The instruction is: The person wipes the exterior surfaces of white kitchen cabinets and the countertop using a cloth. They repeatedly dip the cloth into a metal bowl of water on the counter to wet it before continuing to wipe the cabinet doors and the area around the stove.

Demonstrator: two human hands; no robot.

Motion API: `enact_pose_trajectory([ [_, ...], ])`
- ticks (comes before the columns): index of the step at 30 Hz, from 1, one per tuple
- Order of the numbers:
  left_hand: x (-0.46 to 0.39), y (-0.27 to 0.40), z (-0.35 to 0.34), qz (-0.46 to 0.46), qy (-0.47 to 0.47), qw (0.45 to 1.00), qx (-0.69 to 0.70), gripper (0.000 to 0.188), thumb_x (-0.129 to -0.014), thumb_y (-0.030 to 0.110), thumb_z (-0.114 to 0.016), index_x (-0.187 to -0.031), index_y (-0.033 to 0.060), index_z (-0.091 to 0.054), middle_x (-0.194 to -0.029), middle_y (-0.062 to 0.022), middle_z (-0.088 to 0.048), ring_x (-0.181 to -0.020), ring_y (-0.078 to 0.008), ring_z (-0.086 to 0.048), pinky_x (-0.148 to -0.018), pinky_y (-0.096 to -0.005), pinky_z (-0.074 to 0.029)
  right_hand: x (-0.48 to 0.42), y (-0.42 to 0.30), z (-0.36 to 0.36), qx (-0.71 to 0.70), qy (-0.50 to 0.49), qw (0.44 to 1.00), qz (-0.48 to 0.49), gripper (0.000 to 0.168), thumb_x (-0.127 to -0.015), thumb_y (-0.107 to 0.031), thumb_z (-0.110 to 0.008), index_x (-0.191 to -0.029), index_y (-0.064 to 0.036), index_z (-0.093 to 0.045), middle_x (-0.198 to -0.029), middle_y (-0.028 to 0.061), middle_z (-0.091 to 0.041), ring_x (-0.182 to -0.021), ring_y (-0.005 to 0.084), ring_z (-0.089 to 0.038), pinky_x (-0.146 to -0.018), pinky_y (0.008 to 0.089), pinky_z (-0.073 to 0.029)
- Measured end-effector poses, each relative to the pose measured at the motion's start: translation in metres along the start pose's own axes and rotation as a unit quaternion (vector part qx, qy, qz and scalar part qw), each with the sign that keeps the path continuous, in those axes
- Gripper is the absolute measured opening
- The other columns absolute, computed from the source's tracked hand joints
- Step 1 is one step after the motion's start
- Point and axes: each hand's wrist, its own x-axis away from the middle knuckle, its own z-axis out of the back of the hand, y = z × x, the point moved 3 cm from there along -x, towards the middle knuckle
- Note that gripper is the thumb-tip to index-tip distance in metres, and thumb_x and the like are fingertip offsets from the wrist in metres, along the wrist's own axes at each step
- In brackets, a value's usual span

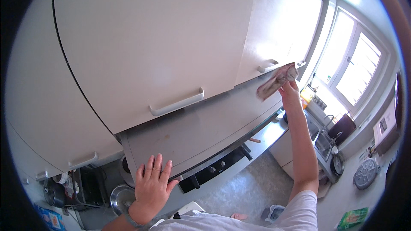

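My right hand [290,93] is raised at the right, its fingers pinching a stained, reddish-edged cloth [276,81]. The cloth is slightly blurred and overlaps the white handle [267,68] of the right cabinet door [282,19] in view; whether it touches the handle I cannot tell. Palm down with its fingers apart, my left hand [154,179] lies at the front left edge of the grey range hood [205,118] and holds nothing. A small brownish spot marks the hood's surface near that hand. A wider cabinet door [154,48] with its own white handle [176,103] rises above the hood.
Below the hood is a black gas stove [218,168] with knobs. A metal bowl [122,199] and a dark pot [54,194] stand at the lower left. On the right are a sink [322,144], a cutting board [342,126] and a bright window [356,61]. A bagged bin [275,213] sits on the floor.
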Motion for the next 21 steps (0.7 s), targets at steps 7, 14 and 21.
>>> enact_pose_trajectory([
  [7, 0.002, -0.001, -0.002, 0.004, -0.002, 1.000, 0.003, 0.061, -0.082, 0.038, -0.066, -0.133, 0.0078, -0.049, -0.140, -0.0187, -0.042, -0.128, -0.0350, -0.040, -0.102, -0.0489, -0.032, 0.054, 0.025, -0.014, 0.554, -0.041, 0.826, 0.097, 0.051, -0.078, -0.005, -0.055, -0.128, -0.010, -0.048, -0.121, 0.0171, -0.053, -0.114, 0.0391, -0.050, -0.097, 0.0441, -0.041],
  [14, 0.003, -0.001, 0.000, -0.002, 0.009, 1.000, -0.011, 0.060, -0.083, 0.038, -0.065, -0.133, 0.0080, -0.049, -0.140, -0.0194, -0.043, -0.127, -0.0350, -0.041, -0.102, -0.0481, -0.031, 0.085, 0.033, -0.039, 0.639, -0.195, 0.737, 0.102, 0.046, -0.087, -0.025, -0.058, -0.131, -0.014, -0.052, -0.138, 0.0133, -0.043, -0.128, 0.0347, -0.037, -0.107, 0.0446, -0.033],
  [21, 0.001, -0.002, -0.005, -0.005, 0.023, 1.000, -0.002, 0.060, -0.083, 0.039, -0.065, -0.132, 0.0082, -0.050, -0.138, -0.0190, -0.045, -0.126, -0.0345, -0.043, -0.101, -0.0483, -0.033, 0.044, 0.008, -0.038, 0.506, -0.160, 0.848, -0.003, 0.025, -0.083, -0.008, -0.057, -0.107, -0.005, -0.064, -0.086, 0.0139, -0.065, -0.075, 0.0234, -0.063, -0.070, 0.0348, -0.050],
])
